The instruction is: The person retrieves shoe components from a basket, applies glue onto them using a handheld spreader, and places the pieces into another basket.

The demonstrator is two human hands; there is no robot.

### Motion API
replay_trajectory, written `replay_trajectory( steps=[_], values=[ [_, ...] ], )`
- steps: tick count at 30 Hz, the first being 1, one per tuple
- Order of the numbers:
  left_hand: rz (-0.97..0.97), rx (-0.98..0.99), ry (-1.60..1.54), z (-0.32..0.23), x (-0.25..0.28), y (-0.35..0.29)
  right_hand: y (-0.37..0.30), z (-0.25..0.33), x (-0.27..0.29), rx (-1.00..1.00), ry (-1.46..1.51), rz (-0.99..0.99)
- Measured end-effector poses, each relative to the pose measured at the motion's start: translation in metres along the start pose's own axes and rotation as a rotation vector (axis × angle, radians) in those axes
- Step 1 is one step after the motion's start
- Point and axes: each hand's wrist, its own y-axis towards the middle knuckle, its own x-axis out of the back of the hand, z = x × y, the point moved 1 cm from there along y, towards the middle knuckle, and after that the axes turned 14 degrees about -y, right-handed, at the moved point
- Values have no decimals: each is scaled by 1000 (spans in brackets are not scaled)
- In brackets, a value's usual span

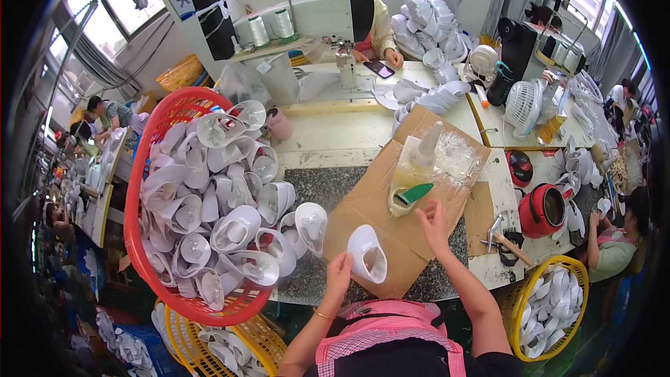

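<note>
My left hand (339,271) grips a white shoe upper (367,254) by its left edge, above the brown cardboard sheet (347,227). The upper's opening faces toward the lower right. My right hand (434,227) is raised over the cardboard with its fingers apart and nothing visible in it. Just beyond that hand is a translucent, yellowish plastic container (412,165) with a green piece (413,195) at its near end. To the left of my left hand, another white upper (311,227) stands at the edge of the heaped pile.
A red basket (132,216) full of white uppers takes up the left side. Yellow baskets (515,321) hold more below the table. A hammer (506,243) and red pot (541,211) are at right. Across the table, a person sits behind a sewing machine (345,63).
</note>
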Motion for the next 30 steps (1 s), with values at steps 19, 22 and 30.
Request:
replay_trajectory(
  steps=[19, 22, 30],
  values=[
    [68, 484, -239, 3, 12, 76, -25, 35, -64, 107, 153, 208],
    [73, 491, -240, 9, 13, 73, -3, 20, -72, 88, -12, 123],
    [109, 512, -264, 0, 6, 71, -5, 34, -61, 166, 5, 260]
  ],
)
